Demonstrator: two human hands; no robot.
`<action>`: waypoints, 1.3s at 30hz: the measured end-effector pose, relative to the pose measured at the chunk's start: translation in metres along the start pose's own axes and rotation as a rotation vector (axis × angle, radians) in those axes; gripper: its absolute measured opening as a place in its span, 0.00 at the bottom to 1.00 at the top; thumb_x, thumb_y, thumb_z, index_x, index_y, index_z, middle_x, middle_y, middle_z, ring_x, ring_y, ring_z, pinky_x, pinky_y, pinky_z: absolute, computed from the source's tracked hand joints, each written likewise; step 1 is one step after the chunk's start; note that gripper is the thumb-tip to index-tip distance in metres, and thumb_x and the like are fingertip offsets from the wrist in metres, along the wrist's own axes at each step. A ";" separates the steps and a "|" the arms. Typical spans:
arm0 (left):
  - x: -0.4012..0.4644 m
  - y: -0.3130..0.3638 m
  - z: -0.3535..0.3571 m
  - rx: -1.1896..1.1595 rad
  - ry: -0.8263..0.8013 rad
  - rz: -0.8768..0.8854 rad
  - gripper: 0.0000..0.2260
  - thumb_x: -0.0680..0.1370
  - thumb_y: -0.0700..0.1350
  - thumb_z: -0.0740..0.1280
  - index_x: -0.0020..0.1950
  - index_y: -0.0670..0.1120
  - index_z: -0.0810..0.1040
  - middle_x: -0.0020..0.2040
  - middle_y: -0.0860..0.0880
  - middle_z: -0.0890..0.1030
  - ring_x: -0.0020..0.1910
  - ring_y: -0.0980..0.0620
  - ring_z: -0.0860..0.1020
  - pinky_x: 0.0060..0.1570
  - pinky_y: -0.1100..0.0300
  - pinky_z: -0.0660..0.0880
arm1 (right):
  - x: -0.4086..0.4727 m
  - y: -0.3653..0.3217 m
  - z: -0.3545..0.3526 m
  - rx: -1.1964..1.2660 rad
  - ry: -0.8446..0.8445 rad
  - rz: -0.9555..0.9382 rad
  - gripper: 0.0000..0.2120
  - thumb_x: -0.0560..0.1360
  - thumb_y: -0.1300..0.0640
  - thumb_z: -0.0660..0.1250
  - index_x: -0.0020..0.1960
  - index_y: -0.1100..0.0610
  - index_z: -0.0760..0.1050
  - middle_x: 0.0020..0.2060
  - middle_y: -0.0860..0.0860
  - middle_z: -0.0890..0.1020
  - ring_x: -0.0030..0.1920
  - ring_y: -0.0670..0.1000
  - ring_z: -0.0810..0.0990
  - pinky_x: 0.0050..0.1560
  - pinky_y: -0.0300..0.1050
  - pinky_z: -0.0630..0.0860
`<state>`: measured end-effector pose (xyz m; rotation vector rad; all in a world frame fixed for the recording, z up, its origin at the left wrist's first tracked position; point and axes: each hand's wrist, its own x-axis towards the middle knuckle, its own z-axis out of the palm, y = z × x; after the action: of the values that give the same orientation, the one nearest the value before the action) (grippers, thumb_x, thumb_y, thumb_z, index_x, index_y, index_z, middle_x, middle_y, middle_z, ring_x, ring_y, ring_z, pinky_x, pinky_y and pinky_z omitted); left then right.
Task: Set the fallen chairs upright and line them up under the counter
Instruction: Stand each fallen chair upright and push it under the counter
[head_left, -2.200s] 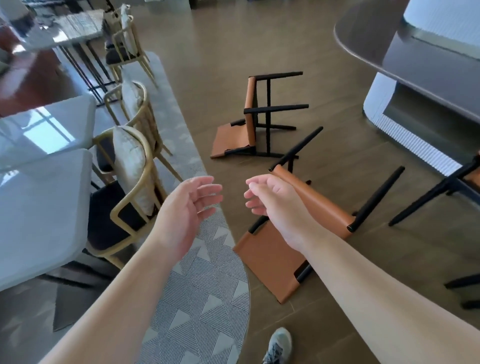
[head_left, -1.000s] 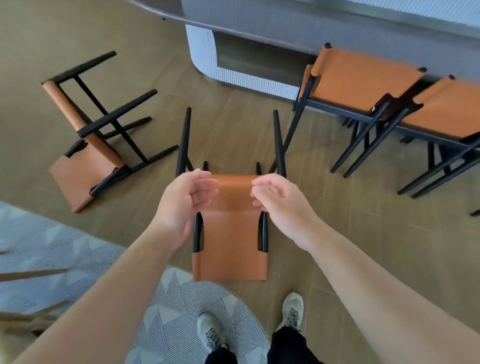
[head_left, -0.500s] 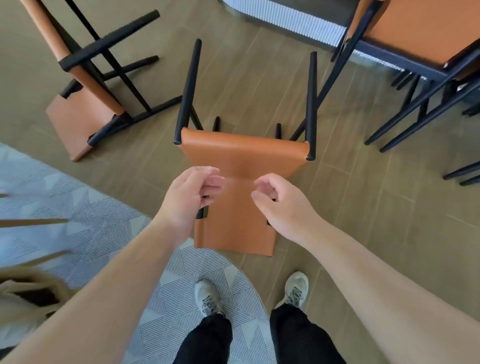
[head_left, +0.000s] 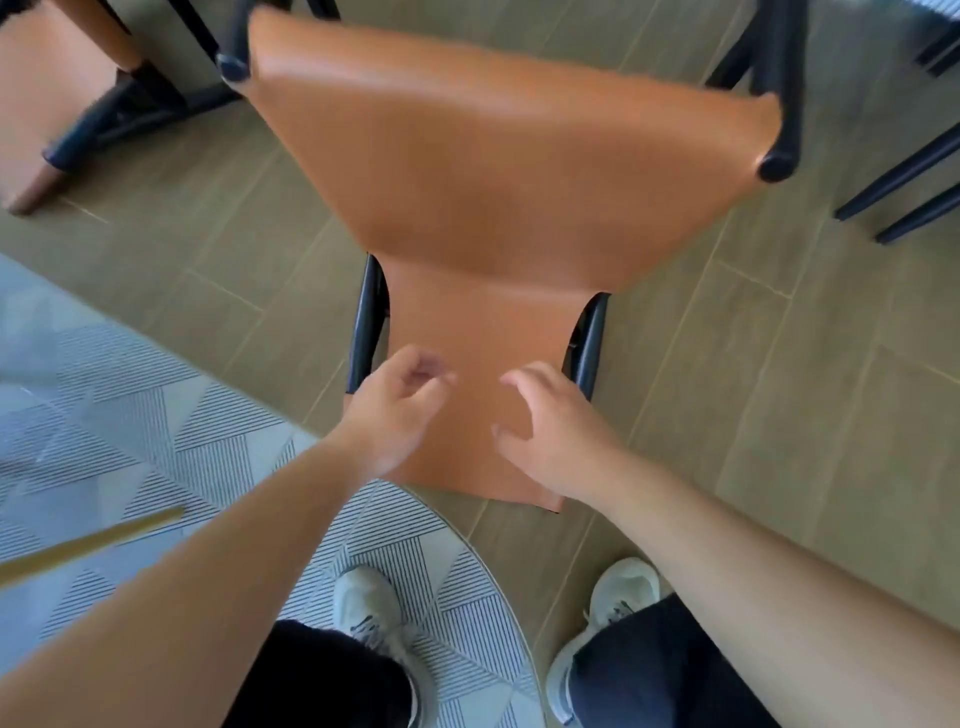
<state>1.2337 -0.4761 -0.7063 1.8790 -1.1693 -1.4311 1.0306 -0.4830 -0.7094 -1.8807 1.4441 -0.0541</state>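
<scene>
Both forearms reach forward and down, bare to the elbow. The left hand (head_left: 395, 410) hovers over the lower backrest of the fallen tan chair (head_left: 498, 171), fingers loosely curled and holding nothing. The right hand (head_left: 556, 431) mirrors it beside the right black frame post, fingers bent and spread; whether they touch the leather I cannot tell. The chair lies on its back on the wood floor (head_left: 779, 395), backrest edge near the patterned rug (head_left: 156, 426). A second fallen chair (head_left: 47, 104) lies upper left.
</scene>
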 end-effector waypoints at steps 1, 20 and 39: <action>0.014 -0.027 0.007 0.072 -0.006 0.008 0.11 0.69 0.62 0.66 0.47 0.61 0.77 0.43 0.63 0.80 0.40 0.58 0.78 0.45 0.59 0.72 | 0.008 0.015 0.021 -0.024 -0.018 0.003 0.26 0.76 0.40 0.62 0.70 0.47 0.63 0.67 0.42 0.64 0.66 0.46 0.65 0.58 0.48 0.70; 0.114 -0.313 0.089 1.412 -0.286 0.379 0.39 0.77 0.55 0.63 0.80 0.50 0.44 0.81 0.41 0.43 0.79 0.42 0.48 0.75 0.47 0.56 | 0.065 0.189 0.271 -0.647 -0.314 -0.044 0.43 0.77 0.52 0.64 0.79 0.49 0.36 0.77 0.57 0.32 0.77 0.60 0.33 0.75 0.62 0.41; 0.120 -0.366 0.095 1.644 -0.234 0.544 0.50 0.76 0.52 0.68 0.77 0.48 0.28 0.74 0.38 0.26 0.77 0.34 0.37 0.70 0.29 0.48 | 0.074 0.193 0.328 -0.830 -0.227 -0.161 0.54 0.75 0.45 0.69 0.75 0.52 0.26 0.75 0.59 0.30 0.75 0.64 0.32 0.69 0.73 0.39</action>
<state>1.2744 -0.3839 -1.0897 1.7688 -3.1996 -0.1479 1.0499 -0.3879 -1.0846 -2.5433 1.2407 0.7641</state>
